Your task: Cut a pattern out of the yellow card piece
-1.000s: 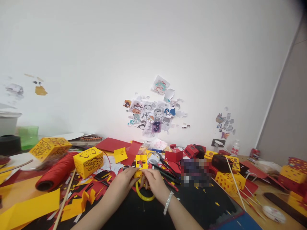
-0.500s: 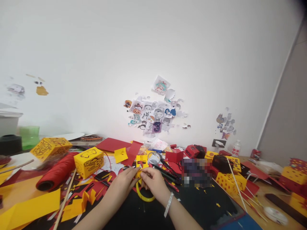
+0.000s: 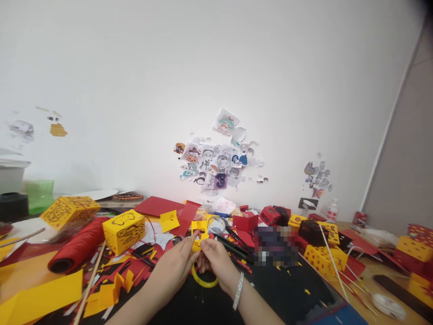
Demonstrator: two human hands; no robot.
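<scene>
At the fingers (image 3: 210, 250) is plain yellow paper (image 3: 197, 246); the ring (image 3: 205, 284) just below them is also yellow. Left of the fingers, a drawn-on box (image 3: 124, 232) shows dark line patterns over yellow, and farther left a thread spool (image 3: 79, 246) is solid red. To their right, a spotted box (image 3: 324, 260) wears orange-brown dots on yellow. Behind them, the bracelet (image 3: 238, 291) is silvery.

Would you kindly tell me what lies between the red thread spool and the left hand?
In the head view, a wooden stick, a yellow patterned box and red paper scraps lie between the spool and left hand.
</scene>
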